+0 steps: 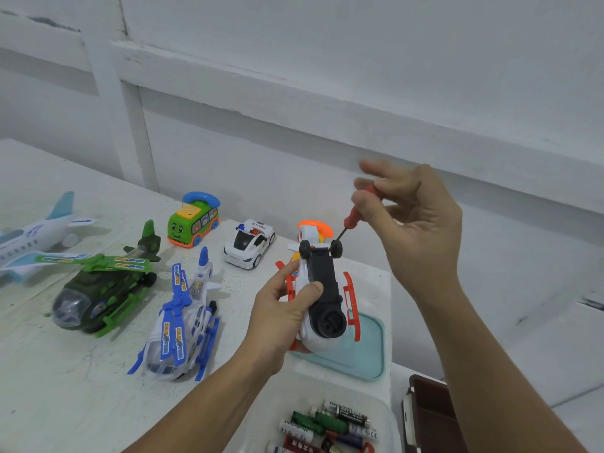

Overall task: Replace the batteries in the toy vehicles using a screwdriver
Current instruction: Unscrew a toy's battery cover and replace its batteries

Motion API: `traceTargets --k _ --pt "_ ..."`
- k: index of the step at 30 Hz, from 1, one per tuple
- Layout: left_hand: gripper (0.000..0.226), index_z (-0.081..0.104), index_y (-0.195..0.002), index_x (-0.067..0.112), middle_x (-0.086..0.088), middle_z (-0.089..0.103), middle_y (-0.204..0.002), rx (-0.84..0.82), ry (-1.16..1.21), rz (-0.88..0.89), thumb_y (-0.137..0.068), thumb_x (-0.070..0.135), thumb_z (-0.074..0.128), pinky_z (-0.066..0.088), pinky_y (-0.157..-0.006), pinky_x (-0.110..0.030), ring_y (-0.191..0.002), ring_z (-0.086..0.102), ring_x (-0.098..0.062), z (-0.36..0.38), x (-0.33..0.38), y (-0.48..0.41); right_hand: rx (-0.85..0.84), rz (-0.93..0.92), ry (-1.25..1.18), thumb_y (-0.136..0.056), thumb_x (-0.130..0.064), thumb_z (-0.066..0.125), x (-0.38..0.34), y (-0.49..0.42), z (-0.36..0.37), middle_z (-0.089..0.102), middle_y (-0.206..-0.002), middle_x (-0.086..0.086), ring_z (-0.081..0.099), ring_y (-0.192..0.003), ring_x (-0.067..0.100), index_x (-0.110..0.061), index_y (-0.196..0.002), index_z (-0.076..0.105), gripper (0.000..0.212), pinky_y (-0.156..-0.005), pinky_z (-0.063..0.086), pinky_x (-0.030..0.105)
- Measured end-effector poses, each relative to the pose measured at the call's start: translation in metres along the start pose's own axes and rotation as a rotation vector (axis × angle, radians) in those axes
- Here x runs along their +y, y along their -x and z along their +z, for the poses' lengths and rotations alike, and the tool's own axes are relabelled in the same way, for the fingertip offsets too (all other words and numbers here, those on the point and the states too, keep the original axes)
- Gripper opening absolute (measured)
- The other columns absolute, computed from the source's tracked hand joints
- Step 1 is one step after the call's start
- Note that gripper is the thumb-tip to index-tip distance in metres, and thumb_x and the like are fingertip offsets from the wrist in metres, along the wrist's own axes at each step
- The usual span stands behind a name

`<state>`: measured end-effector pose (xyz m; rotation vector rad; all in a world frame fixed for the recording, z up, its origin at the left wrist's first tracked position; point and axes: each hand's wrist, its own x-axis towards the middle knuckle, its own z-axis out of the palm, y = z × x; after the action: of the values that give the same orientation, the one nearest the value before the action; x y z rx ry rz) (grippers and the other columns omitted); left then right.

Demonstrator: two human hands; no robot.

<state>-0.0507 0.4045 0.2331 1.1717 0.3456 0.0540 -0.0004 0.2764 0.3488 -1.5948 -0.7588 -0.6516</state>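
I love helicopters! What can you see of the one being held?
The orange-and-white helicopter looks like shiny plastic. It is upside down, black belly up, with two small black wheels and red-orange skids at its sides. The left hand grips its body. The red screwdriver, pinched by the right hand, points at its wheel end.

The upturned toy helicopter (327, 279) is smooth plastic, with a glossy white shell and a matt black underside. The screwdriver (353, 217) has a matt red plastic handle and a thin dark metal shaft. The white surface (65, 371) looks rough, scuffed and matt. At lower middle, the batteries (327, 423) wear glossy wrappers. The green helicopter (98, 289) at left has a shiny clear canopy.
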Motion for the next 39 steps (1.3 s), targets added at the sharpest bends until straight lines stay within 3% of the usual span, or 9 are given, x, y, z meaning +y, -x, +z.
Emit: traceTargets --k 4,8,12,15,18,25,31,36,39 --pt "0.043 0.06 -0.122 0.04 -0.004 0.068 -0.118 -0.003 0.015 0.005 -0.086 0.021 0.071 0.061 -0.061 -0.042 -0.085 0.074 -0.02 0.0 0.002 0.001 -0.035 0.04 -0.108 -0.083 -0.002 0.069 -0.002 0.003 0.0 0.071 -0.099 0.012 0.072 -0.081 0.03 -0.02 -0.085 0.057 0.022 -0.07 0.059 0.05" --pt "0.045 0.06 -0.123 0.042 -0.005 0.064 -0.125 -0.003 0.024 -0.012 -0.085 0.023 0.072 0.057 -0.049 -0.039 -0.078 0.074 -0.017 0.0 0.003 0.002 -0.09 0.079 -0.115 -0.078 0.013 0.067 -0.007 0.002 -0.004 0.07 -0.095 0.007 0.071 -0.086 0.027 -0.019 -0.089 0.061 0.034 -0.068 0.059 0.048" --pt "0.046 0.058 -0.126 0.043 -0.002 0.062 -0.126 -0.009 0.017 -0.019 -0.086 0.024 0.071 0.057 -0.049 -0.04 -0.084 0.073 -0.021 0.001 0.003 0.002 -0.042 0.052 -0.007 -0.07 -0.004 0.082 -0.004 -0.003 -0.001 0.062 -0.086 0.001 0.065 -0.076 0.023 -0.031 -0.086 0.06 0.038 -0.06 0.056 0.038" --pt "0.046 0.059 -0.125 0.042 -0.001 0.063 -0.125 -0.005 0.022 -0.014 -0.086 0.022 0.071 0.057 -0.049 -0.039 -0.078 0.074 -0.017 0.001 0.003 0.002 -0.1 0.033 -0.04 -0.072 -0.006 0.08 -0.003 -0.002 -0.003 0.062 -0.102 0.001 0.066 -0.093 0.02 -0.027 -0.088 0.06 0.033 -0.071 0.055 0.029" --pt "0.045 0.06 -0.125 0.041 -0.004 0.065 -0.122 -0.002 0.02 -0.005 -0.086 0.022 0.072 0.056 -0.047 -0.037 -0.074 0.074 -0.015 0.001 0.004 0.002 -0.196 0.086 -0.124 -0.075 0.012 0.07 -0.003 0.0 -0.006 0.063 -0.123 0.006 0.066 -0.11 0.025 -0.021 -0.093 0.058 0.039 -0.083 0.057 0.046" --pt "0.047 0.061 -0.123 0.043 -0.003 0.062 -0.127 0.002 0.002 -0.007 -0.082 0.026 0.074 0.061 -0.063 -0.047 -0.097 0.071 -0.022 0.001 -0.003 0.0 -0.039 -0.074 0.135 -0.067 -0.012 0.086 0.004 -0.003 -0.001 0.059 -0.086 0.0 0.063 -0.075 0.006 -0.025 -0.087 0.06 0.035 -0.064 0.056 0.026" --pt "0.046 0.06 -0.126 0.04 -0.001 0.067 -0.117 -0.011 0.015 -0.01 -0.084 0.023 0.073 0.061 -0.06 -0.046 -0.086 0.074 -0.02 0.001 -0.001 0.001 -0.12 -0.034 -0.026 -0.082 -0.002 0.067 0.004 0.005 -0.004 0.063 -0.124 0.005 0.068 -0.106 0.021 -0.024 -0.096 0.057 0.028 -0.08 0.059 0.043" --pt "0.046 0.06 -0.126 0.04 -0.002 0.067 -0.118 -0.004 0.014 -0.01 -0.085 0.022 0.072 0.057 -0.05 -0.038 -0.077 0.074 -0.016 0.002 -0.001 0.002 -0.042 -0.07 0.088 -0.074 -0.007 0.08 0.006 -0.001 -0.002 0.063 -0.082 -0.018 0.066 -0.07 0.01 -0.042 -0.09 0.051 0.048 -0.064 0.054 0.024" --pt "0.045 0.061 -0.125 0.037 -0.003 0.07 -0.114 -0.003 0.025 -0.019 -0.086 0.02 0.072 0.059 -0.055 -0.04 -0.079 0.074 -0.018 0.003 -0.004 0.002 -0.042 -0.098 0.152 -0.072 -0.009 0.084 0.009 0.002 -0.001 0.058 -0.083 -0.011 0.063 -0.066 0.013 -0.038 -0.093 0.049 0.05 -0.065 0.052 0.023"
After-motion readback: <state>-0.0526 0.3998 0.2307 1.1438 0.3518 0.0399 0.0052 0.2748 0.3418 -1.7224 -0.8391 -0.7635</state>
